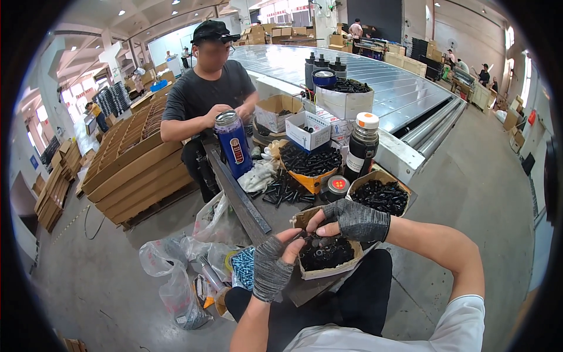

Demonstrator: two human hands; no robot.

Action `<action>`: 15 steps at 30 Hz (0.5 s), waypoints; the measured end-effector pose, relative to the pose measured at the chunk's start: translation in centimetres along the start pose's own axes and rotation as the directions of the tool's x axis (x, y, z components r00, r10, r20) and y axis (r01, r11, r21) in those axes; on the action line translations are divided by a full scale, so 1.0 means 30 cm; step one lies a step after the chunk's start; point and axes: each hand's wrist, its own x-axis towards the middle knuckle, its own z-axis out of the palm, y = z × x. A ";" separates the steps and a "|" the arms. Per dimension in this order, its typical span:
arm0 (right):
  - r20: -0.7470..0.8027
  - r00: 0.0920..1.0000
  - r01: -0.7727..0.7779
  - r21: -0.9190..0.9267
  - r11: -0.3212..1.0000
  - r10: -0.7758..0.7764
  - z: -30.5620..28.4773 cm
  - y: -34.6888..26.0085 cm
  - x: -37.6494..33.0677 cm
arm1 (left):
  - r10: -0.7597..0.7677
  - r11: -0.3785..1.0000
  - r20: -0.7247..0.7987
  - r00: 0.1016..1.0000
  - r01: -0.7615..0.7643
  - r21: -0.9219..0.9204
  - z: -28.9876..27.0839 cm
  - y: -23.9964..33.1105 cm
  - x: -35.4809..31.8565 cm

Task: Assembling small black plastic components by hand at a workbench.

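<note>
Both hands are seen in grey knitted gloves with the fingertips bare, working over a small open cardboard box [328, 267] that rests at the near edge of the work surface, directly above the person's lap. The box is shallow, brown, with torn and folded-out flaps, and is filled with small black fasteners [326, 253] — dark, glossy, heaped loosely; individual shapes cannot be made out beyond short, bolt-like pieces. The left hand [275, 264] is curled, thumb and fingertips pinched together at the box's left rim; a small dark piece appears to be held there, though what it is cannot be told. The right hand [352, 220] is bent over the top of the box, fingers drawn in and meeting the left fingertips; whether it grips a piece of its own cannot be told. Beyond the box, further cartons of black fasteners [380, 196] are noted, along with a dark bottle with an orange-and-white cap [362, 146] and a blue metal flask [233, 144]. Across the surface a second person in a dark shirt [205, 91] is standing, both hands at the flask's lid. Clear plastic bags [176, 276] are lying on the floor to the left.
</note>
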 end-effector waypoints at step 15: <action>-0.210 0.978 0.025 0.121 0.992 0.001 0.039 0.002 -0.004 | 0.033 0.999 -0.117 0.993 -0.036 -0.017 0.000 0.027 -0.008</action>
